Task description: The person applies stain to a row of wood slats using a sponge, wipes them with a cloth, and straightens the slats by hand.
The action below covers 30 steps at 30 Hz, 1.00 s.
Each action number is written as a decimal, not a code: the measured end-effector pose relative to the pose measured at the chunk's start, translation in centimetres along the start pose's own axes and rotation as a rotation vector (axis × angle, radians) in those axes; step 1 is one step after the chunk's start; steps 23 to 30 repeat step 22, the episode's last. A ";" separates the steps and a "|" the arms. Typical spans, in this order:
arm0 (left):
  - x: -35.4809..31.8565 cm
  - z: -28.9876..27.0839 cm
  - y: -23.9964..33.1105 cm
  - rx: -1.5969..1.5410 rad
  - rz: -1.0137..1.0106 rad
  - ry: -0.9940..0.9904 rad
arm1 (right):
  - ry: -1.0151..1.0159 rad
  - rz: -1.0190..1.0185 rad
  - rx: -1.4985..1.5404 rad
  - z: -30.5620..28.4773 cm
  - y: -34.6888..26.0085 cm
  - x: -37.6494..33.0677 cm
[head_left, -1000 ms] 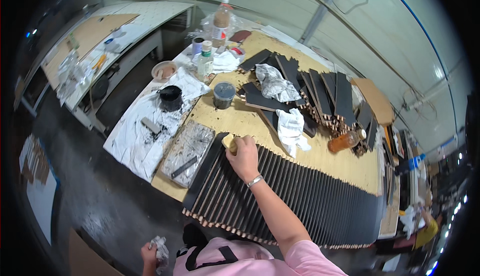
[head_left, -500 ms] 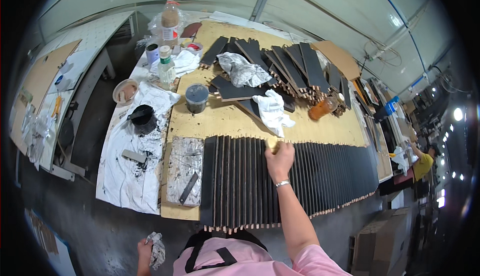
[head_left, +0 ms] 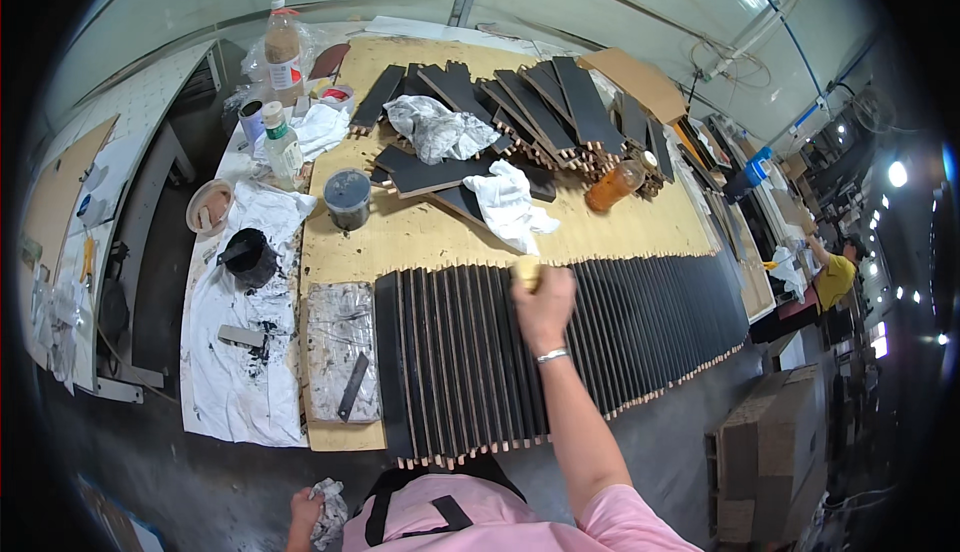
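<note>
My right hand (head_left: pixel 546 310) reaches over a row of narrow black boards (head_left: pixel 450 362) standing side by side, with light pegs at their ends. It grips a small yellow piece that looks like a sponge (head_left: pixel 527 270), at the far ends of the boards near the middle of the row. Low at the left, off the table, my left hand (head_left: pixel 303 514) is closed on a crumpled, stained rag (head_left: pixel 329 512). Left of the row lies a plastic-wrapped slab (head_left: pixel 340 342) with a dark flat blade (head_left: pixel 352 386) on it.
Loose black boards (head_left: pixel 565 102) are piled at the back, with stained rags (head_left: pixel 440 130) and an orange bottle (head_left: pixel 614 186). A dark tub (head_left: pixel 347 198) stands nearby. At left, a black-smeared cup (head_left: pixel 250 257) rests on white cloth (head_left: pixel 230 402). Another person (head_left: pixel 832 282) is far right.
The whole view has shifted, so the table lies further left. My right hand stays at the far ends of the boards, and more of the sponge shows. My left hand still holds the rag.
</note>
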<state>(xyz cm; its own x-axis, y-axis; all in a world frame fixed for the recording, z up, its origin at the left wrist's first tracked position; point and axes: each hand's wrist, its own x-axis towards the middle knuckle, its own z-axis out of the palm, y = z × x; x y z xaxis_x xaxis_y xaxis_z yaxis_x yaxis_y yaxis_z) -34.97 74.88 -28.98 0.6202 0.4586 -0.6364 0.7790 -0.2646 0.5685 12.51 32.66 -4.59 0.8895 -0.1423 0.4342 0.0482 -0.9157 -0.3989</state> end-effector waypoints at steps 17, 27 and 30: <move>3.4 -1.4 2.5 0.036 0.099 -0.019 | 0.164 0.031 0.179 -3.7 -1.5 -0.6; 2.3 -1.6 3.2 0.127 -0.008 -0.042 | 0.038 0.038 0.031 -2.4 -2.2 -0.6; 2.3 -1.6 3.2 0.127 -0.008 -0.042 | 0.038 0.038 0.031 -2.4 -2.2 -0.6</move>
